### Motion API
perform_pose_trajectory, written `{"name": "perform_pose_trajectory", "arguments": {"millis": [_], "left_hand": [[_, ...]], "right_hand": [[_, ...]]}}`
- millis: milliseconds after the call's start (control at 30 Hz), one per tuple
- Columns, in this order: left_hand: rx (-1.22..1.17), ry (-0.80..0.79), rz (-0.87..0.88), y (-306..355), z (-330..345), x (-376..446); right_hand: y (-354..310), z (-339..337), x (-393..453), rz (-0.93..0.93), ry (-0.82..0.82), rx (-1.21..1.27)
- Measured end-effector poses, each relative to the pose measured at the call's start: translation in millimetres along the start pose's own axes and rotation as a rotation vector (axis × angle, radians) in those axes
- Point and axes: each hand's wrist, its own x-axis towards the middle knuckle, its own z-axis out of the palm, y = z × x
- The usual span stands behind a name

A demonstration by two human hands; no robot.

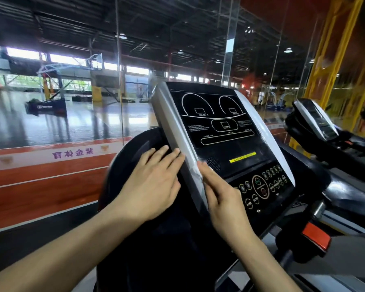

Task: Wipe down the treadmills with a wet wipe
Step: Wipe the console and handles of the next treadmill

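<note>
Gym hall blurred, left hand flat on console, right hand grip unclear

Daylight enters through the high window band along the far wall and lies as pale glare on the glossy court floor, while the ceiling stays dim apart from a few small round lamps. The wide-angle lens bows straight lines toward the frame edges, and the glass panels carry faint reflections. Both hands and the far treadmill are slightly smeared; the near console panel reads sharper but dark.
</note>
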Motion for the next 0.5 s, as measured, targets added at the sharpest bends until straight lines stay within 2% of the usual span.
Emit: {"name": "perform_pose_trajectory", "arguments": {"millis": [200,333,433,500], "left_hand": [[0.035,0.004,-0.009,-2.2,-0.1,0.1],[0.039,-0.016,0.024,-3.2,0.2,1.2],[0.028,-0.001,0.034,-2.8,0.2,0.4],[0.019,0.018,0.035,-1.7,1.1,-0.8]], "right_hand": [[-27.8,14.0,105.3,-0.016,-0.05,-0.234],[-42.8,33.0,175.2,-0.035,-0.082,-0.239],[-42.6,36.7,181.7,-0.047,-0.105,-0.166],[-34.4,28.7,155.1,-0.077,-0.095,-0.144]]}}
